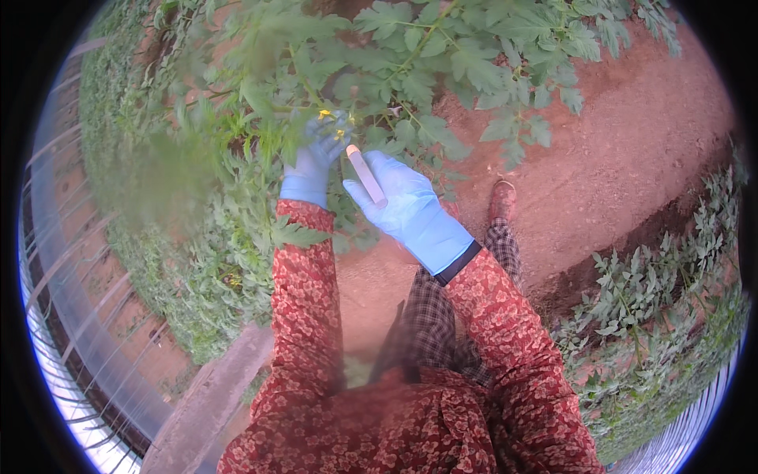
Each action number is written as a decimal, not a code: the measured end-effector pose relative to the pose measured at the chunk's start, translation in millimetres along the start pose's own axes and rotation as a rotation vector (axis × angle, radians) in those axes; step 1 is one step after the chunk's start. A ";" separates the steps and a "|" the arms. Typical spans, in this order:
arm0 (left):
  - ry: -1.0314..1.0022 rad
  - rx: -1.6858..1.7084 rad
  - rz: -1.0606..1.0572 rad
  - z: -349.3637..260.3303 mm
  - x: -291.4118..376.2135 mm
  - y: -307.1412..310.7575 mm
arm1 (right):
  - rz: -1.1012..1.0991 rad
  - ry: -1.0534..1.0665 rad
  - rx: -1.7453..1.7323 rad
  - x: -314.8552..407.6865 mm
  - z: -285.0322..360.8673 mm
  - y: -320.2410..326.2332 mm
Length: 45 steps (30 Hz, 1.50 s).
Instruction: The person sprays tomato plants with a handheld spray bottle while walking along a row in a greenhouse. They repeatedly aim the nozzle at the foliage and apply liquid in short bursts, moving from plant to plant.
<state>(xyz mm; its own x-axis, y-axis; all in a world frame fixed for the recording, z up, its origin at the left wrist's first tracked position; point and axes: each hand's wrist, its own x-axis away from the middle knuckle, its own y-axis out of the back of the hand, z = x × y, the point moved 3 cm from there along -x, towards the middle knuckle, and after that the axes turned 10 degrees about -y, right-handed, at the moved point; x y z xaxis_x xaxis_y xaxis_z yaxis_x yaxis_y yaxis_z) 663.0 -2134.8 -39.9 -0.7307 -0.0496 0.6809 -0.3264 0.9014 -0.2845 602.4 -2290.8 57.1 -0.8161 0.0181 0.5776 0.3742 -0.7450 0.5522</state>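
My right hand, in a blue disposable glove, is closed on a slim pale tube with an orange-tan tip. That tip points up and left, close to some yellow tomato flowers. Behind the blossoms is my left hand, also gloved in blue; leaves partly cover its fingers, so whether it grips a stem cannot be told. A leafy tomato plant spreads above and around both hands.
Dense tomato foliage fills the left side, with blurred leaves close to the camera. A reddish dirt path runs at the right, beside another plant row. A concrete strip lies lower left, near the greenhouse's ribbed wall.
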 end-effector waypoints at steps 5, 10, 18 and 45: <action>0.014 0.015 -0.015 -4.2 4.3 -10.6 | 0.024 -0.097 0.003 -5.7 5.9 -4.0; 0.011 0.106 0.064 -4.3 4.5 -12.7 | 0.028 -0.075 -0.042 -0.1 -11.1 0.9; 0.072 0.159 -0.033 -4.4 7.3 -25.7 | 0.092 -0.128 -0.040 -19.6 -13.5 15.9; -0.127 -0.343 0.666 159.4 130.8 -518.3 | -0.551 -0.270 -0.412 213.7 -260.5 464.2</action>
<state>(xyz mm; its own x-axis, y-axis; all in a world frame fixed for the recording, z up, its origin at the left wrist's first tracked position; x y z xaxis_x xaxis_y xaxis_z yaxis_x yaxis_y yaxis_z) 641.0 -2677.0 89.2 -0.7783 0.5212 0.3501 0.3971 0.8405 -0.3685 487.0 -2806.5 280.2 -0.6815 0.5857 0.4388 -0.2979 -0.7697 0.5647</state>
